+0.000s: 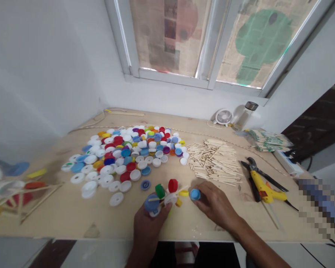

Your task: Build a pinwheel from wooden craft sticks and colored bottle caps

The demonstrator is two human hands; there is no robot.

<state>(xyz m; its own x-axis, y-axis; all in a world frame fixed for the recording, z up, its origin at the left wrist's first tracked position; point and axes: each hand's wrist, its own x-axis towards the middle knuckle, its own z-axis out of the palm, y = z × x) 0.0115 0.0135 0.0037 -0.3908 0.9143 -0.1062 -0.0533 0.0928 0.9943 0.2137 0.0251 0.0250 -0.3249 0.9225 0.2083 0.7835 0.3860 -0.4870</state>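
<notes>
My left hand (148, 225) is closed around a small model of bottle caps joined by wooden sticks. It has a white cap (170, 199) in the middle, with red, green, yellow and blue caps about it. Just right of the model, my right hand (216, 205) pinches a light blue bottle cap (195, 194) between thumb and fingers. A gap shows between this cap and the model. Behind my left hand, a loose dark blue cap (145, 185) lies on the wooden table (106, 219), beside a wide heap of coloured caps (125, 152).
A pile of short wooden sticks (216, 162) lies behind my right hand. At right are a yellow glue gun (264, 188), black-handled pliers (254, 182) and bagged sticks (268, 140). A small fan (223, 117) and a bottle (245, 113) stand at the back. Stick-and-cap pieces (19, 197) occupy the left.
</notes>
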